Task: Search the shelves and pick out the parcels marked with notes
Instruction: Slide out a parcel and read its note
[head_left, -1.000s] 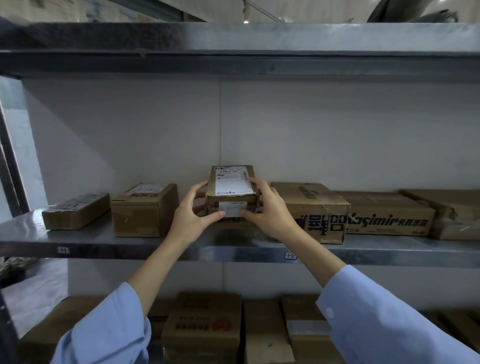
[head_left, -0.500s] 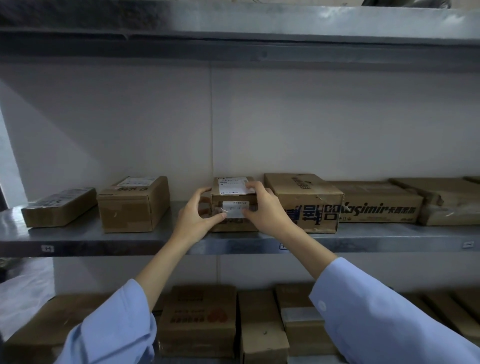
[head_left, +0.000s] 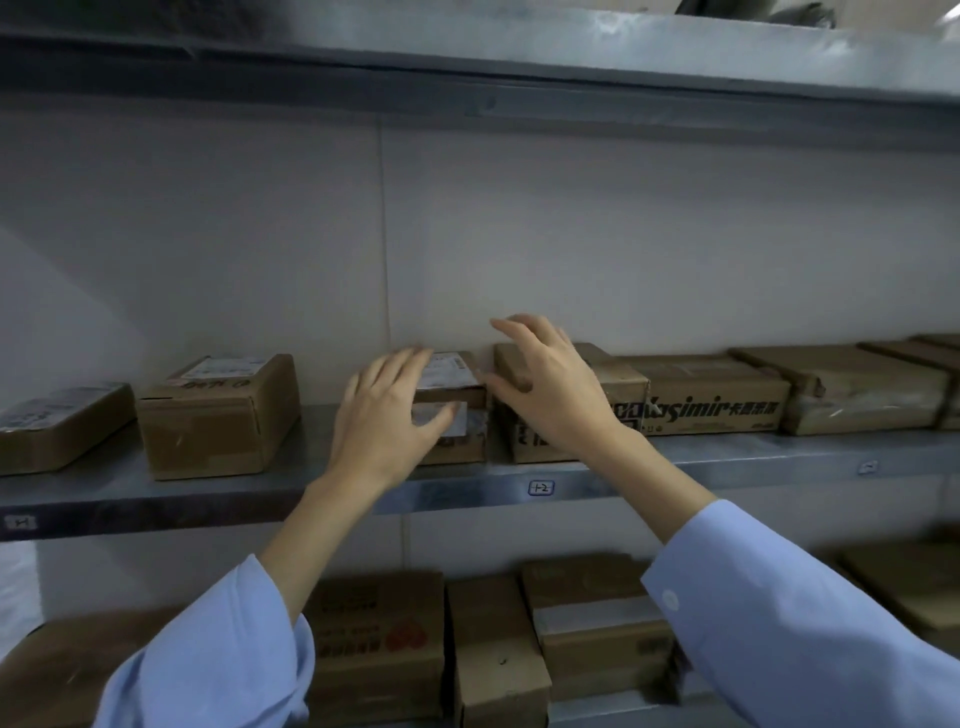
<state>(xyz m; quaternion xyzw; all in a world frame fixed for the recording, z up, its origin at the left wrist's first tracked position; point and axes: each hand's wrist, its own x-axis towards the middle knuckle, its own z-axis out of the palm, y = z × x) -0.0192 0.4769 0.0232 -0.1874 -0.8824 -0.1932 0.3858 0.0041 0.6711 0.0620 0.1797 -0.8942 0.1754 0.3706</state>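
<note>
Hands let go since 0.5 s ago: left hand (head_left: 387, 415) and right hand (head_left: 550, 384) now w/ fingers spread, gripping nothing, by the parcel (head_left: 457, 374). It lies flat on middle shelf (head_left: 208, 493), long axis front-to-back, end w/ note (head_left: 457, 422) toward person.

Both arms reach forward, left hand (head_left: 387, 415) and right hand (head_left: 556, 389) with fingers (head_left: 519, 340) spread.

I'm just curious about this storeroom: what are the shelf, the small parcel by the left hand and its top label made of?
Shelf: looks like bare sheet metal, dull grey with soft smeared reflections; possibly galvanised steel.
Small parcel: matte brown cardboard, judging by colour and creased edges.
Top label: white printed paper, probably a sticker; its finish is too blurred to tell.
</note>
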